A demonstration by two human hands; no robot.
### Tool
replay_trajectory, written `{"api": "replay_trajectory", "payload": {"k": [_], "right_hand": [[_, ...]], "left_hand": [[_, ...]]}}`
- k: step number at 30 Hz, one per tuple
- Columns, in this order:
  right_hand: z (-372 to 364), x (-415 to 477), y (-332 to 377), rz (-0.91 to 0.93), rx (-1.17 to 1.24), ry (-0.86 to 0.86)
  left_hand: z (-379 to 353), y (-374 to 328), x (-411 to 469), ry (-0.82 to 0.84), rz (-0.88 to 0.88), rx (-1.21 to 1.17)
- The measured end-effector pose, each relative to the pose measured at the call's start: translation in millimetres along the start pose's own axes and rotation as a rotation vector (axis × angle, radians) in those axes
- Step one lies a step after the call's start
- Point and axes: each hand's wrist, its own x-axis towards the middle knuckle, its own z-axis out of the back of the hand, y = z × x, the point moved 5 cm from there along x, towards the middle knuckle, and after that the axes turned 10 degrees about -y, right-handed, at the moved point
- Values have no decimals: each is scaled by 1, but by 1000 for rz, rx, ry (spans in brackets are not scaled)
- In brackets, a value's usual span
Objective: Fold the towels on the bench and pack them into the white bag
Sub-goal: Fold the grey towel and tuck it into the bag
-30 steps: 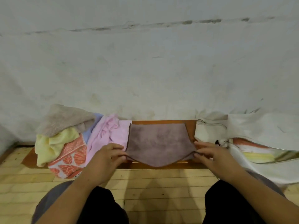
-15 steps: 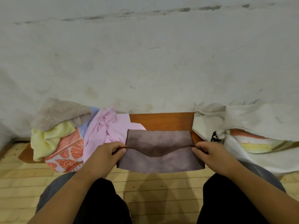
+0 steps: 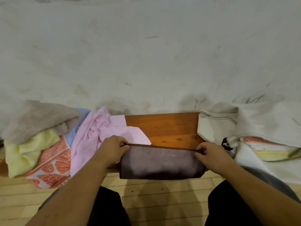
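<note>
- your left hand (image 3: 114,148) had its fingers (image 3: 123,143) curled tight, pinching the left end of the brown towel's top edge.
- your right hand (image 3: 211,152) gripped the right end the same way, fingers (image 3: 199,154) curled round the edge. the edge ran taut and straight between your two fists.
- the brown towel (image 3: 161,163) was doubled over. it lay at the front of the bench between your hands, and its lower part draped past the front lip above the floor.
- the bench (image 3: 162,126) was orange-brown wood, with a bare patch showing behind the towel and up to the wall.
- just beside your left hand lay a pink towel (image 3: 97,132), crumpled, with one flat corner reaching in behind the taut edge.
- further left sat a loose heap. a grey-beige towel (image 3: 40,118) lay on top and a yellow towel (image 3: 27,150) under it. an orange leaf-print towel (image 3: 52,165) hung over the bench front. a strip of blue towel (image 3: 76,126) showed between the grey-beige and the pink.
- on your right the white bag (image 3: 216,126) lay slumped on the bench, near your right hand.
- a black buckle (image 3: 226,143) sat at the bag's mouth, just beside your right hand.
- the mouth gaped open, and folded towels (image 3: 268,149) lay inside, an orange-and-white one over a yellow one.
- beyond all that were the scuffed pale wall (image 3: 146,54) and the plank floor (image 3: 154,193) between your dark-trousered knees.
</note>
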Motion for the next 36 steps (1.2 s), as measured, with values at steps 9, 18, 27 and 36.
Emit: {"api": "replay_trajectory", "payload": {"k": [9, 18, 27, 36], "right_hand": [[1, -5, 3, -23, -55, -44], [-3, -5, -2, -7, -118, -53], [15, -8, 1, -5, 139, -214], [26, 2, 4, -71, 329, -380]], "left_hand": [[-19, -4, 7, -26, 79, -12], [-6, -3, 7, -45, 70, -122], [22, 1, 2, -117, 59, -364], [41, 2, 0, -273, 105, -445]]}}
